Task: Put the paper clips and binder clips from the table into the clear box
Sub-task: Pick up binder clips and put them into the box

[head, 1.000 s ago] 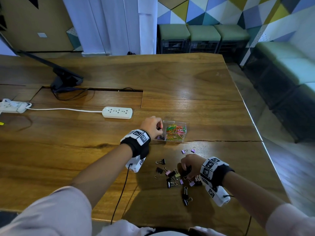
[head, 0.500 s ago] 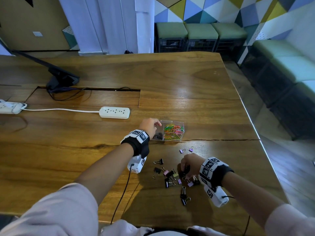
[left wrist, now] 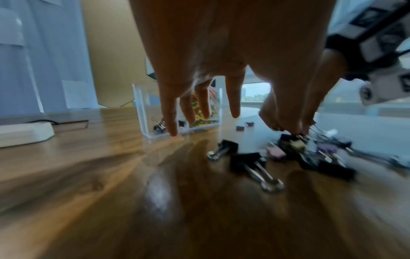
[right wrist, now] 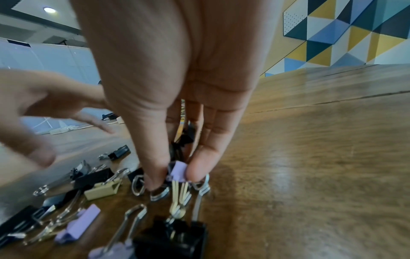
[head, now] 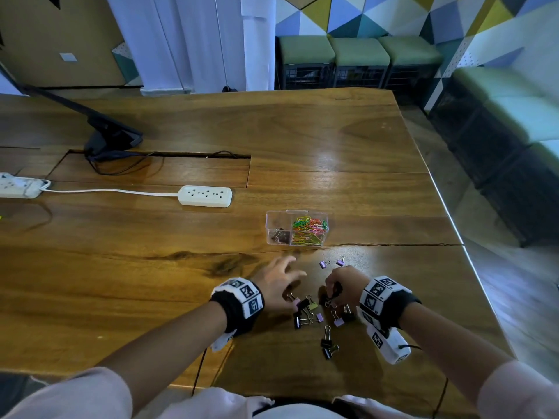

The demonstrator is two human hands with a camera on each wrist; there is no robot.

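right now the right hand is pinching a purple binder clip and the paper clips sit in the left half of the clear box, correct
Not quite. In the head view the paper clips fill the right half of the clear box. The right hand does pinch a purple binder clip.

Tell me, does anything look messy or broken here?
Nothing looks broken. Binder clips lie scattered on the table near the box, still waiting to go in. A dark crack runs across the wood.

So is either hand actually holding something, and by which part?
The right hand pinches a purple binder clip by its body. The left hand holds nothing.
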